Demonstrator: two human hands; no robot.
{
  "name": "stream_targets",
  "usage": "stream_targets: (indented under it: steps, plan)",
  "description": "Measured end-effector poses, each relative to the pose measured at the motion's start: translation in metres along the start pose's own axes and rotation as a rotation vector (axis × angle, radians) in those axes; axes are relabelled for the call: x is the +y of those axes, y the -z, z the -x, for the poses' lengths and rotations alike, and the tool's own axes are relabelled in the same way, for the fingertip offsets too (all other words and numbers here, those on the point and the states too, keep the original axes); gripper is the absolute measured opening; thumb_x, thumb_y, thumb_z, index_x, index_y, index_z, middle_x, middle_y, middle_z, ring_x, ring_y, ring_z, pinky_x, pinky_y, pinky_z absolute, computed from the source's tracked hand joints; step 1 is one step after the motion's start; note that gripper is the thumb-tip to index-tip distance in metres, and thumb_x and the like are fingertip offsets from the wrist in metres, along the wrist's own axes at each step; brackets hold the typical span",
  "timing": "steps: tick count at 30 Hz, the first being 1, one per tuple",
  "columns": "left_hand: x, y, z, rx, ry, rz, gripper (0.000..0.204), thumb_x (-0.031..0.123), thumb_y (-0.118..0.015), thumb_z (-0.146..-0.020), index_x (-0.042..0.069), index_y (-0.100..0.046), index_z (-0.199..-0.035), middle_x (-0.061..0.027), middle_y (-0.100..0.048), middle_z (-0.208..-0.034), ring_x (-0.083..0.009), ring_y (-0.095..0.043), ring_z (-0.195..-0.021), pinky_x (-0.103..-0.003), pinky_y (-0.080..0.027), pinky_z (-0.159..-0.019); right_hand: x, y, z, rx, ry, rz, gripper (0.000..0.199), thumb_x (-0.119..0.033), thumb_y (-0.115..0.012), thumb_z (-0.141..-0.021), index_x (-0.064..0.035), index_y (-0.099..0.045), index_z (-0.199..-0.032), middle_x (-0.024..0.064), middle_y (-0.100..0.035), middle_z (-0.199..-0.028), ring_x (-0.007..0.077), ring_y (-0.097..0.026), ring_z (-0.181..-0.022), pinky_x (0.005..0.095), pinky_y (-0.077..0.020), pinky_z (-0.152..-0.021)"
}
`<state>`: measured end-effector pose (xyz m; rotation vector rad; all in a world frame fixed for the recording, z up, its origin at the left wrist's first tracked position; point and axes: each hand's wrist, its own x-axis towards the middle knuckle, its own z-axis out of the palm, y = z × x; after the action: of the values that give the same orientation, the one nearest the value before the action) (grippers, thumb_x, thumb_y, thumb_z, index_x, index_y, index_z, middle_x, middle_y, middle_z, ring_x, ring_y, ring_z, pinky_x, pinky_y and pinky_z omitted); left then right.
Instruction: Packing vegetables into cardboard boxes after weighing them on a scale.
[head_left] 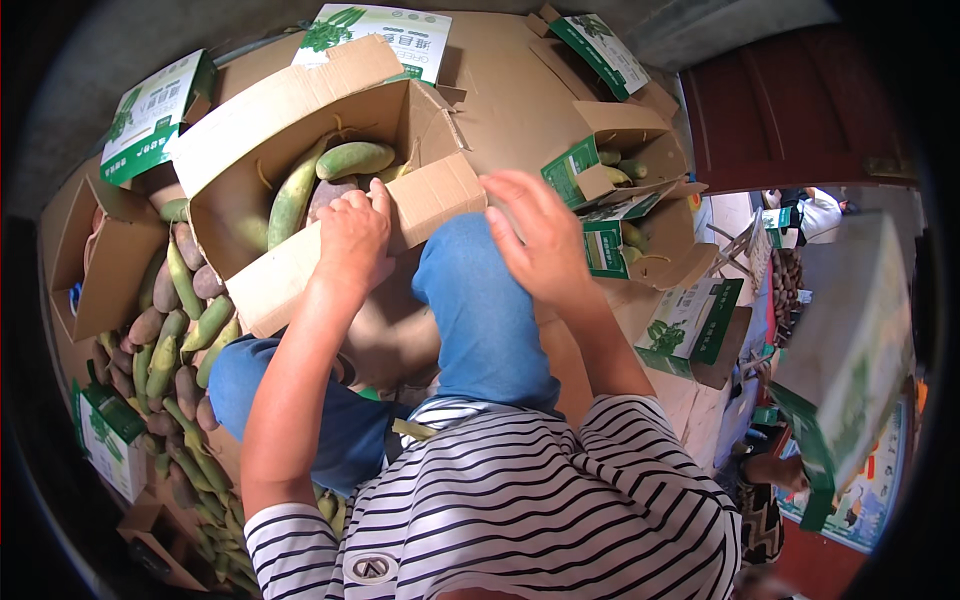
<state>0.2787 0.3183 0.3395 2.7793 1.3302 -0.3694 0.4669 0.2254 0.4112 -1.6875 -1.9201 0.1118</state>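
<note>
Boxing up fruit on the floor

Left hand [352,235] curled over the front flap of the cardboard box [300,150] resting by the knees, fruit [354,159] inside; right hand [540,240] spread open, empty, just beside it.

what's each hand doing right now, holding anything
Left hand: curled on the cardboard box flap, apparently gripping its edge.
Right hand: open, holding nothing.
</note>
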Motion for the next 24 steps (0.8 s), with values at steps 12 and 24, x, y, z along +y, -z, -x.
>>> stream_targets:
  steps: [12, 24]
  plan:
    - [0.001, -0.001, -0.003, 0.031, -0.015, 0.017, 0.098, 0.043, -0.08, -0.059, 0.005, -0.036, -0.137, -0.0135, -0.057, -0.103, -0.0271, -0.059, -0.092, -0.043, -0.047, -0.078, 0.072, 0.257, 0.064, 0.314, -0.279, 1.515, 0.055, -0.039, -0.065, -0.081, -0.0039, -0.056, -0.122, 0.029, -0.046, -0.128, 0.042, -0.047, -0.117, 0.0477, -0.0387, -0.096]
    - [0.002, -0.001, -0.001, 0.058, 0.0, 0.047, 0.101, 0.04, -0.081, -0.057, 0.001, -0.034, -0.137, -0.0144, -0.055, -0.103, -0.0285, -0.057, -0.093, -0.043, -0.047, -0.08, 0.135, 0.195, 0.118, -0.128, -1.03, -0.196, 0.031, -0.021, -0.072, -0.081, 0.0013, -0.064, -0.101, 0.0015, -0.065, -0.088, 0.0074, -0.055, -0.076, 0.0218, -0.0442, -0.069]
